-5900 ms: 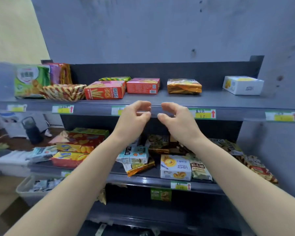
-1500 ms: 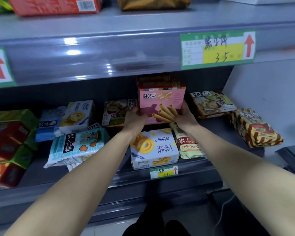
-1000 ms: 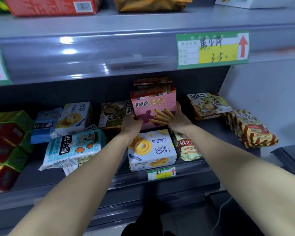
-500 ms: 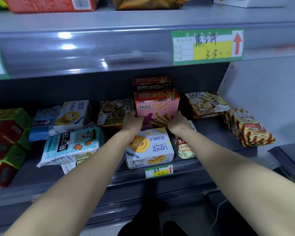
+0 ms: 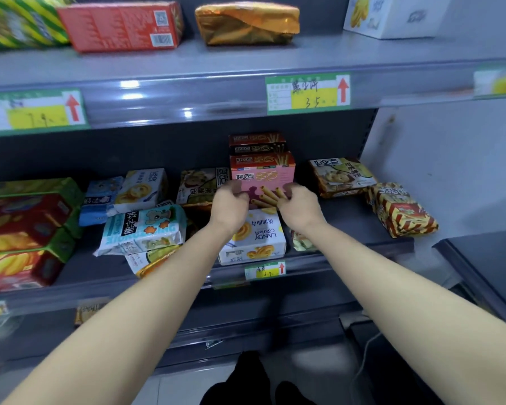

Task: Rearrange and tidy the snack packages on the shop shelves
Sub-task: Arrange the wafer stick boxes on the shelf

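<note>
Between the left grip [image 5: 230, 200] and right grip [image 5: 297, 203], a matte pink cardboard biscuit-stick box [image 5: 262, 175] stands upright on the middle shelf [image 5: 346, 217], with brown boxes [image 5: 257, 141] behind. Blurred, curled fingers cover its lower corners; clasping or released, I cannot tell.

So the pink biscuit-stick box [image 5: 262, 178] stands upright on the middle shelf, gripped at its bottom corners by the left hand [image 5: 231, 201] and right hand [image 5: 298, 203], right in front of two stacked brown boxes [image 5: 257, 141]. A white LANDY box [image 5: 256, 242] lies flat just in front, and a striped bag [image 5: 402, 211] sits off to the right.
</note>
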